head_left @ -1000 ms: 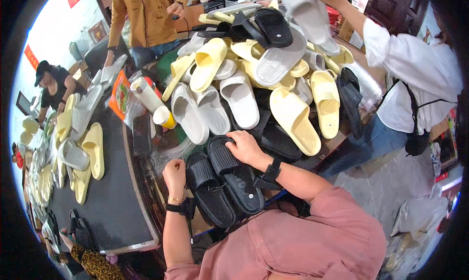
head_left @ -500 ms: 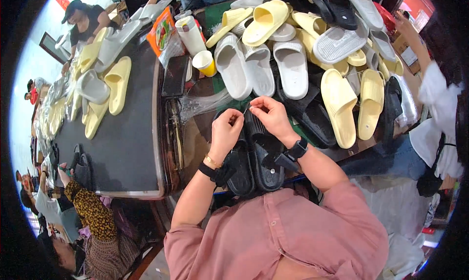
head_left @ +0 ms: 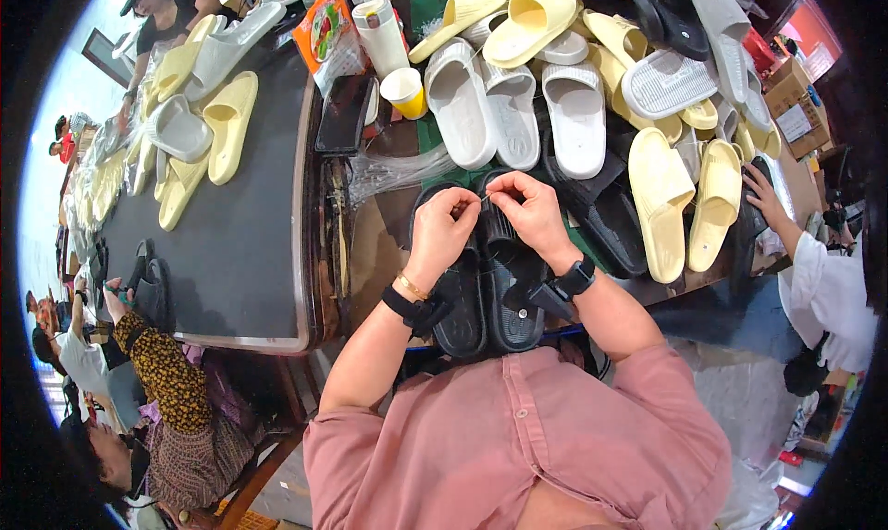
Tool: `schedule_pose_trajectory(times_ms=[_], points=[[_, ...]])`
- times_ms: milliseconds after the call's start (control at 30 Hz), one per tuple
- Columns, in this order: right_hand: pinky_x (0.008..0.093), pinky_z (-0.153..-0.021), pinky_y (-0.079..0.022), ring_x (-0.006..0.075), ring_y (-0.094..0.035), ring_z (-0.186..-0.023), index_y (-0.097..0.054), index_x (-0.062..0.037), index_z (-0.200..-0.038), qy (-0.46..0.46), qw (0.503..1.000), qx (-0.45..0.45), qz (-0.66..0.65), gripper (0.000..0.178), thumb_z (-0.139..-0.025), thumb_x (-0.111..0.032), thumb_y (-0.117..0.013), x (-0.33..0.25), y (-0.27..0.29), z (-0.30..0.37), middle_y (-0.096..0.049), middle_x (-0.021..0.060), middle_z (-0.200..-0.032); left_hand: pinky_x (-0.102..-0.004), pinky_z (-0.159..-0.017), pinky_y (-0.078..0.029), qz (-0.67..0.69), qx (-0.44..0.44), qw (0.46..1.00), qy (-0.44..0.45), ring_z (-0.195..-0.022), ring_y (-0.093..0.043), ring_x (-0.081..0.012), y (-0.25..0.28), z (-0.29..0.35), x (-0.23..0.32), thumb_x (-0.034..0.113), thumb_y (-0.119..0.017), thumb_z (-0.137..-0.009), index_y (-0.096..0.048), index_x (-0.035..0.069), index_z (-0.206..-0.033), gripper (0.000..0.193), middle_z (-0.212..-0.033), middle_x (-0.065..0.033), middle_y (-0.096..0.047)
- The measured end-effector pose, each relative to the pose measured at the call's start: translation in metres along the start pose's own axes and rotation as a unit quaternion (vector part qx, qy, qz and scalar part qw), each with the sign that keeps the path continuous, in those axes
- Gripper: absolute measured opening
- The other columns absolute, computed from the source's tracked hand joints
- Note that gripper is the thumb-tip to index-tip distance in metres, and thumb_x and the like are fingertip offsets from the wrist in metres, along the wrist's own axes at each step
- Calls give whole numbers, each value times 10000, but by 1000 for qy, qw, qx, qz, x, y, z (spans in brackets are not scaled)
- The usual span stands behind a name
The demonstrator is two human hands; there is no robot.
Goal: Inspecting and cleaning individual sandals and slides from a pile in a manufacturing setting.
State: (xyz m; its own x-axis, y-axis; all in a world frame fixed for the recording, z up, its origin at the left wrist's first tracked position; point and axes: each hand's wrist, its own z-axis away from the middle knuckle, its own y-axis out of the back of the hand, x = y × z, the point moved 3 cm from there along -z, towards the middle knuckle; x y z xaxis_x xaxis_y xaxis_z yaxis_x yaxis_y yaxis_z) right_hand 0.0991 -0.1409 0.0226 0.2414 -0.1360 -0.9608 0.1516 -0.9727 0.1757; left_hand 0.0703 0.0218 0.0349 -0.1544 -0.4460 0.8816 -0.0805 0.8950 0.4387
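A pair of black slippers (head_left: 486,285) is lying directly beneath both hands. A thin tie, barely visible, is being pinched between the left hand (head_left: 441,229) and right hand (head_left: 527,208) above the slippers' toe ends.

Under my hands I see a pair of matt black ribbed foam-like slide sandals (head_left: 486,289) beside smooth matt pale yellow (head_left: 659,202) and white moulded slide sandals (head_left: 575,114), crinkled glossy clear plastic bags (head_left: 398,169), and a dark matt rubbery conveyor belt (head_left: 236,243).
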Motion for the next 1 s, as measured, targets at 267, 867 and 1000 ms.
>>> schedule_pose_trajectory(times_ms=[267, 867, 1000], points=[[285, -682, -502, 174, -652, -754, -688, -9, -936, 19, 998, -6, 52, 114, -826, -34, -672, -5, -1, 0, -693, 92, -865, -286, -673, -504, -2, 1, 1000, 2, -710, -643, -155, 1, 1, 0, 100, -674, -854, -677, -12, -928, 135, -807, -109, -684], [373, -751, -487, 271, -609, -854, -663, -37, -866, 86, 987, -45, 129, 79, -794, -69, -665, -10, -2, -2, -661, 87, -838, -290, -649, -490, -10, 7, 1000, -24, -674, -606, -157, -2, 2, -2, 68, -679, -828, -661, -15, -898, 110, -786, -99, -655], [382, -759, -486, 283, -604, -857, -655, -34, -864, 96, 984, -47, 140, 80, -794, -72, -665, -9, -2, -2, -661, 92, -860, -286, -640, -490, -4, 8, 1000, -25, -666, -601, -147, -3, 1, -4, 64, -673, -833, -656, -17, -894, 103, -782, -94, -654]])
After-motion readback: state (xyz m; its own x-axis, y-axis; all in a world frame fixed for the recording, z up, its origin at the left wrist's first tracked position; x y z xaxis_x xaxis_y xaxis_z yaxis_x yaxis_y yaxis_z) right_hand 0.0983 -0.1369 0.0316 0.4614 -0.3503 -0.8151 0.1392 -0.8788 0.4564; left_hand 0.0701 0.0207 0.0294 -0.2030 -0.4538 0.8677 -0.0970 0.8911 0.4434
